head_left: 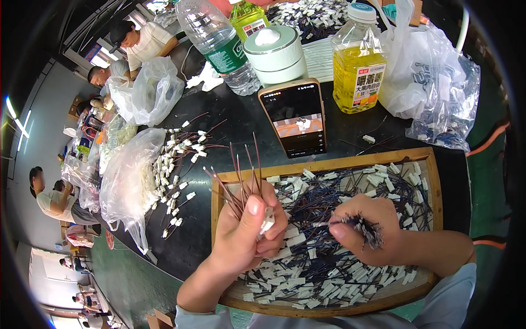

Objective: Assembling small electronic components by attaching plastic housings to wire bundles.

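My left hand [244, 233] is closed round several thin brown wires [223, 191], whose ends fan upward above the fingers. A white plastic connector [267, 221] shows between its thumb and fingers. To its right, my right hand [383, 219] grips a bundle of dark wires [364, 230] with frayed-looking, greyish tips; one pale wire end sticks out leftward near the thumb. Both hands are over a wood-rimmed tray [436, 192] heaped with dark blue and black wires bearing white connectors [323, 288].
Behind the tray a phone [293, 118] stands upright against a pale green lidded cup [276, 55]. Bottles of yellow drink [359, 60] and clear liquid [219, 46] flank it. Brown wires with white connectors [175, 170] lie left, beside a plastic bag [129, 181]. People sit farther left.
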Available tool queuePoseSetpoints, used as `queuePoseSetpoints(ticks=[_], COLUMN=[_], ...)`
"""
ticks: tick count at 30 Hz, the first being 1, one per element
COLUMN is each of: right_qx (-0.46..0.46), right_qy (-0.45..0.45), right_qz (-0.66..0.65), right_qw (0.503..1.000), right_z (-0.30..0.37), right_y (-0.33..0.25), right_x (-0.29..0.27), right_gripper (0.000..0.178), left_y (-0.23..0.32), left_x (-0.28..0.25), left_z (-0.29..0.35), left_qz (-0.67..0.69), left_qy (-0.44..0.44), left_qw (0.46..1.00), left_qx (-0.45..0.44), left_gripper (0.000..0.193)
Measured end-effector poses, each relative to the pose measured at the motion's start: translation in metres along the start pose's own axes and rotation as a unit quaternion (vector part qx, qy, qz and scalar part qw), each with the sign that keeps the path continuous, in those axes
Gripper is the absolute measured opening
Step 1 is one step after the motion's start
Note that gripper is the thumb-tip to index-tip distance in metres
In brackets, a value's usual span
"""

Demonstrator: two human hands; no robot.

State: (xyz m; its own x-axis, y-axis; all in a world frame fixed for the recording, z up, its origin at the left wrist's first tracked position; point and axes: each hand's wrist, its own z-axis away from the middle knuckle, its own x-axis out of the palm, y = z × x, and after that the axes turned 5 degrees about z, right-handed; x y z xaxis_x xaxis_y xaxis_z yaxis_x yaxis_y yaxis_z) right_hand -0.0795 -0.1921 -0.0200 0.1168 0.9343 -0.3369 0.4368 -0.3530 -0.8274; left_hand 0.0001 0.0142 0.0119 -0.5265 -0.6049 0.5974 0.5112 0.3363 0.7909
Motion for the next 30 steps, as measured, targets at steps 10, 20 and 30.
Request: queuePoseSetpoints(ticks=[10,20,30], right_qx=[-0.024,-0.033,-0.038], right_qy=[-0.037,-0.088,-0.145], right_qz=[-0.032,-0.074,-0.06], right_qw=[0.999,0.993,0.987], right_z=[-0.001,0.001,0.002], right_y=[-0.008,-0.004,-0.002], right_x=[-0.003,-0.004,-0.007], right_gripper=[0.017,0.026,0.034], left_y=[-0.006,-0.003,-0.005], left_x=[0.009,0.013,0.015], left_z=[0.008,0.009,0.01], left_qz=[-0.166,-0.431,-0.541], left_qy=[-0.021,-0.074,-0.139], left_qw=[0.984,0.883,0.808], left_qx=[0.067,0.168,0.187], left_gripper=[0.019,0.024,0.04])
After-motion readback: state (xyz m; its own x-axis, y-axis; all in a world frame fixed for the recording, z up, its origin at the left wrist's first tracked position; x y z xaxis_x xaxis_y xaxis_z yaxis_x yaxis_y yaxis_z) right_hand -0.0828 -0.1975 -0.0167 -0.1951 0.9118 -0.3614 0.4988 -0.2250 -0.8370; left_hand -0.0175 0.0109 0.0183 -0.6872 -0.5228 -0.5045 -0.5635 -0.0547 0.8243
